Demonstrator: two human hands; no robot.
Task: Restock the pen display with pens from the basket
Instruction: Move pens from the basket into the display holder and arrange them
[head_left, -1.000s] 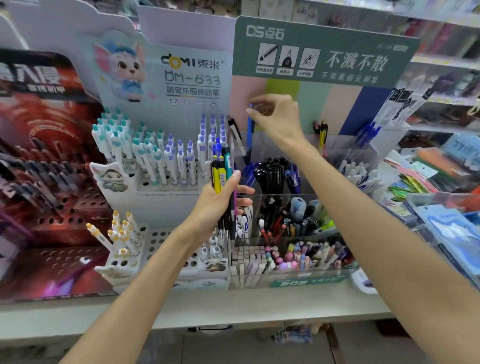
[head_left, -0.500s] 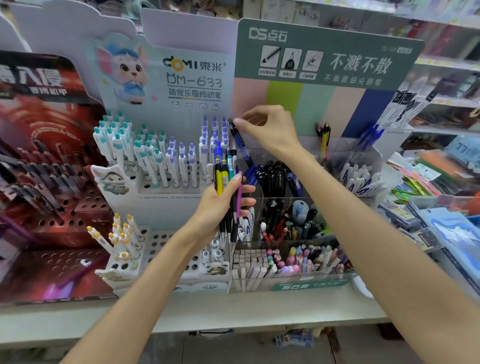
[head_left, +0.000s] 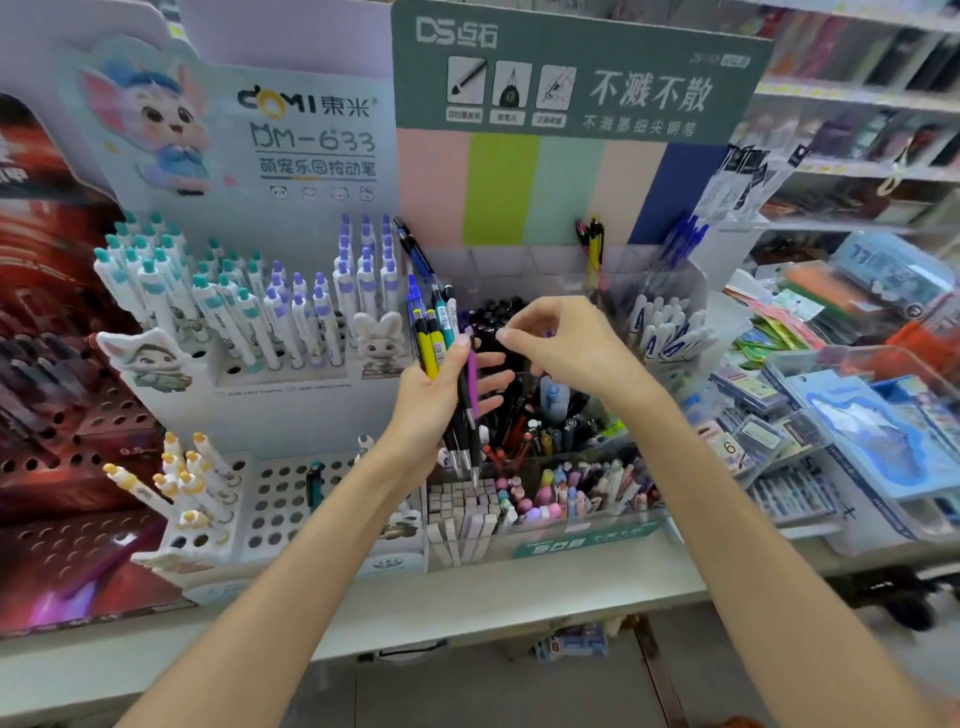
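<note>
Gripped in the left hand (head_left: 431, 400) is a bunch of pens (head_left: 444, 364), fingers curled round the barrels, tips pointing down and clicker ends up. Right hand (head_left: 566, 345): thumb and forefinger are drawn together just beside the top of the purple pen (head_left: 472, 376) in that bunch; whether they pinch it cannot be determined, as blur hides the contact.

Remaining items, largest first:

1. Shelf (head_left: 519, 587): pale, runs across the view and carries all the displays.
2. Green sign (head_left: 571, 73): stands behind the clear pen display, above a panel of coloured stripes.
3. White display (head_left: 291, 156): stands left of the green sign, printed with a cartoon animal. Its upper tier holds rows of white pens (head_left: 239, 312) with teal or purple caps, upright to slightly tilted. Its lower tier has round holes, mostly unfilled; yellow-capped pens (head_left: 176, 478) lean at its left end.
4. Clear pen display (head_left: 571, 467): sits directly behind the hands. Its compartments hold black pens, mixed dark pens and pastel-capped pens in the front row.
5. Blue pen (head_left: 415, 254): leans tilted at the rear left corner of the clear pen display, apart from both hands.
6. Packaged stationery (head_left: 857, 426): lies to the right of the clear pen display.
</note>
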